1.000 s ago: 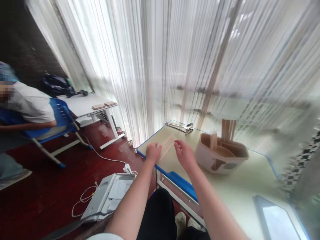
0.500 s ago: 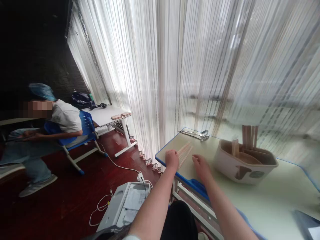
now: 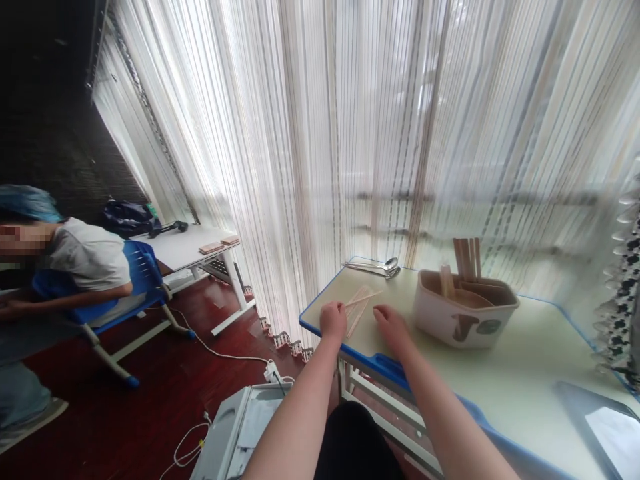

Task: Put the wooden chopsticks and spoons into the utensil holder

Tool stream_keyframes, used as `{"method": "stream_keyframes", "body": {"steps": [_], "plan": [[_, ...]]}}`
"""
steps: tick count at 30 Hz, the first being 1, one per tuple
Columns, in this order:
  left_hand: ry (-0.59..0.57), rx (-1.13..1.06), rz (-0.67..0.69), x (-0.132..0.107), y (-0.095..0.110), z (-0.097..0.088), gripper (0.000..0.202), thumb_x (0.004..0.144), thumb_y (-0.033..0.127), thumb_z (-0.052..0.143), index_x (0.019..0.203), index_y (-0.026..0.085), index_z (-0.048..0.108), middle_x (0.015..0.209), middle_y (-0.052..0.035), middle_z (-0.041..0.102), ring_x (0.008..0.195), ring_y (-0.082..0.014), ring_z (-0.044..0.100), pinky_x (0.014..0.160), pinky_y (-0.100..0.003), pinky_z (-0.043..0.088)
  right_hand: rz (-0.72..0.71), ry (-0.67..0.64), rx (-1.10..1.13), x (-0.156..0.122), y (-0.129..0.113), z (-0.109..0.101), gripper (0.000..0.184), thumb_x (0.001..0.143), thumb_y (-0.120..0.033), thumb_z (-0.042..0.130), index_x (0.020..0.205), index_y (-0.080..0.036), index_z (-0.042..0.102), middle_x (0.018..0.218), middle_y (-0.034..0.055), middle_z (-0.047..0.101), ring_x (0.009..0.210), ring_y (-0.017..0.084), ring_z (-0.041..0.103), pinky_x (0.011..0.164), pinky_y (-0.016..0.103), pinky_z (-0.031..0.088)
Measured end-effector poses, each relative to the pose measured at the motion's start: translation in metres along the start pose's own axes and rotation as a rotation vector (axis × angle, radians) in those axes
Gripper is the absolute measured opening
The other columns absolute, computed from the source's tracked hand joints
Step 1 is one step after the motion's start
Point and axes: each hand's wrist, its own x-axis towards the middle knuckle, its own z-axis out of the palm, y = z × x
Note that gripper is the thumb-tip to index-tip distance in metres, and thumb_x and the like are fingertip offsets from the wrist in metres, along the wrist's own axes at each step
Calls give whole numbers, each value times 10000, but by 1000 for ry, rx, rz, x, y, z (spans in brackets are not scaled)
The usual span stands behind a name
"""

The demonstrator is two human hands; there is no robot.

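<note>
On the near left corner of the cream, blue-edged table (image 3: 530,373), several thin pale wooden chopsticks (image 3: 356,320) lie loosely between my hands. My left hand (image 3: 333,321) is closed at their left, and one chopstick sticks out of its fingers, slanting right across the others. To the right of the sticks, my right hand (image 3: 393,328) rests low over the tabletop, half-bent fingers toward them, nothing seen in it. Metal spoons (image 3: 389,268) lie behind, near the far edge. Right of my right hand stands a pale bin (image 3: 445,327) holding wooden utensils (image 3: 467,260).
A dark tablet-like object (image 3: 585,420) lies at the table's right. Sheer curtains (image 3: 320,133) hang behind. To the left sit a person on a blue chair (image 3: 145,267) and a white table (image 3: 185,247). A grey box (image 3: 230,427) and cables are on the floor.
The view has swung left to right, so things appear shifted left. One chopstick now lies at a different angle, held in my left hand. My right hand stays close by the sticks.
</note>
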Motion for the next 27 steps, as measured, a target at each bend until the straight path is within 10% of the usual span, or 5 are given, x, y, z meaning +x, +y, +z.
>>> {"method": "stream_keyframes", "body": {"steps": [27], "plan": [[-205, -520, 82, -3, -9, -13, 225, 737, 349, 544, 809, 160, 643, 782, -26, 657, 754, -150, 590, 719, -264, 432, 71, 148, 263, -6, -14, -4, 484, 765, -582, 422, 836, -144, 617, 794, 89, 661, 658, 185, 578, 600, 278, 407]]}}
